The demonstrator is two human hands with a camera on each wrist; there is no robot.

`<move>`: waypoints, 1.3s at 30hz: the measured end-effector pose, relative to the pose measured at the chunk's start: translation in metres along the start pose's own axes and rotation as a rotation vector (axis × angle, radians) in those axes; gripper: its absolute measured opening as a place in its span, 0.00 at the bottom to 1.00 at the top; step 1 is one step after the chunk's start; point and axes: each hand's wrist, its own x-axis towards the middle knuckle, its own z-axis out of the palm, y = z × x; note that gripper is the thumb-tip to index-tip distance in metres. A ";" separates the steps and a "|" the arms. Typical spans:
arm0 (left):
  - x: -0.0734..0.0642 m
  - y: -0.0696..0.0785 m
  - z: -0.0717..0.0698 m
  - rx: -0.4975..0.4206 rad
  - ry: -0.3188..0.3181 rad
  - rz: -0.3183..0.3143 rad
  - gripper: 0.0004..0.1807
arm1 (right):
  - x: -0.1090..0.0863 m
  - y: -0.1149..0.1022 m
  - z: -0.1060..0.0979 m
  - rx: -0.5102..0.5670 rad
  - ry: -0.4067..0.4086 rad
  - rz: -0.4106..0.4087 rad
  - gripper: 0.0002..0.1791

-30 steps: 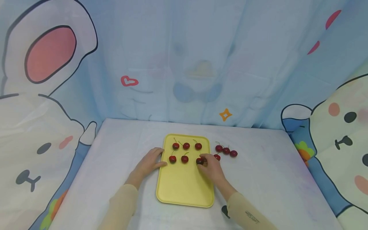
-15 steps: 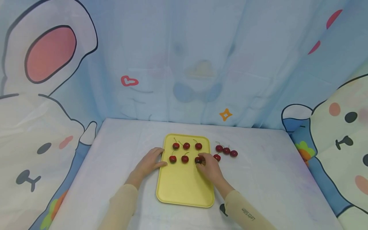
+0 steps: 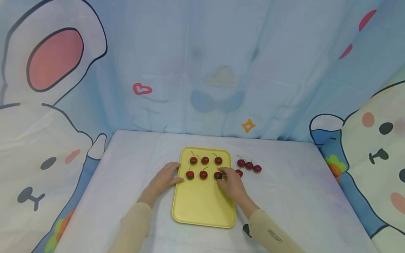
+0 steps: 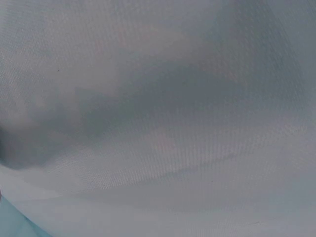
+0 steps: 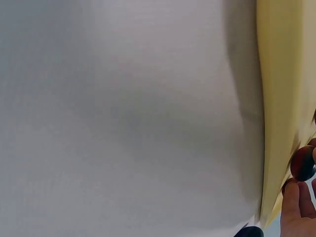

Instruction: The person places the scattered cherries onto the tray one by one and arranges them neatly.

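A yellow tray (image 3: 202, 207) lies on the table with two rows of dark red cherries on its far half. My right hand (image 3: 233, 183) pinches the rightmost cherry (image 3: 217, 175) of the nearer row between thumb and fingertips, low over the tray. In the right wrist view, that hand (image 5: 298, 212) shows at the lower right corner beside a dark cherry (image 5: 302, 163) and the tray's side (image 5: 279, 98). My left hand (image 3: 162, 179) rests against the tray's left edge, thumb and fingers spread along it. The left wrist view holds only blurred pale cloth.
Several loose cherries (image 3: 249, 166) lie on the white tablecloth (image 3: 284, 196) just right of the tray; one sits close behind my right hand. A blue cartoon curtain (image 3: 202, 70) hangs at the table's back edge. A small black shape (image 3: 246, 230) shows beside my right sleeve.
My right hand has shifted the pinched cherry slightly left and a touch farther back, in line with the nearer row. The left hand and the tray have stayed put.
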 end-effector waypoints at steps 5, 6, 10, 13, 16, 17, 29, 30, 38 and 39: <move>0.000 -0.001 0.001 0.000 0.001 0.001 0.36 | -0.004 0.007 -0.008 0.042 0.008 0.007 0.25; 0.000 -0.001 0.001 -0.001 0.001 0.001 0.36 | -0.005 0.008 -0.010 0.050 0.010 0.005 0.25; -0.001 -0.001 0.001 0.001 -0.002 -0.005 0.36 | -0.012 0.013 -0.020 0.062 0.014 -0.002 0.25; -0.001 -0.001 0.001 -0.002 -0.001 -0.006 0.36 | -0.018 0.018 -0.027 0.060 0.022 0.011 0.25; -0.001 -0.002 0.002 -0.005 0.001 -0.005 0.36 | -0.021 0.029 -0.033 0.058 0.029 0.042 0.26; -0.001 -0.002 0.002 -0.007 0.002 -0.003 0.36 | -0.023 0.033 -0.035 0.057 0.031 0.055 0.26; -0.001 -0.002 0.002 -0.011 0.005 -0.011 0.36 | -0.027 0.080 -0.062 0.025 0.140 0.250 0.25; -0.001 -0.002 0.002 -0.006 0.001 -0.013 0.36 | -0.026 0.083 -0.064 0.027 0.152 0.266 0.25; 0.000 -0.001 0.000 -0.011 0.003 0.003 0.36 | -0.018 0.100 -0.066 0.046 0.219 0.329 0.26; 0.000 -0.001 0.000 -0.012 0.002 0.003 0.36 | -0.016 0.100 -0.066 0.047 0.224 0.333 0.26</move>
